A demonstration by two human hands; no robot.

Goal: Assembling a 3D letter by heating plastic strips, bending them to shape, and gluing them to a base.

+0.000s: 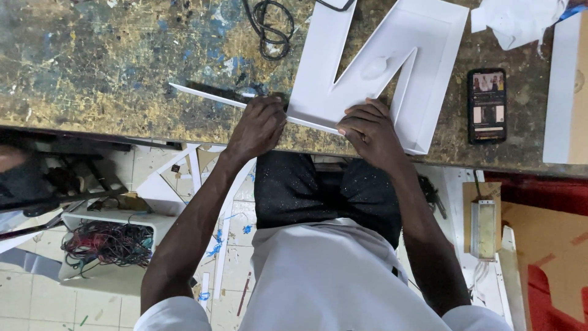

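Observation:
A large white letter-shaped panel (392,55) with raised edges lies on the paint-stained workbench (110,67). A long thin white strip (202,95) runs along the panel's near edge and sticks out to the left. My left hand (260,125) is closed on this strip at the panel's left corner. My right hand (367,132) presses the near edge of the panel, fingers curled over the strip there.
A smartphone (487,105) with a lit screen lies right of the panel. Black cable (269,27) coils at the bench's far side. White sheet pieces (560,92) sit at the right. Below, a tray of tangled wires (107,242) and white offcuts lie on the tiled floor.

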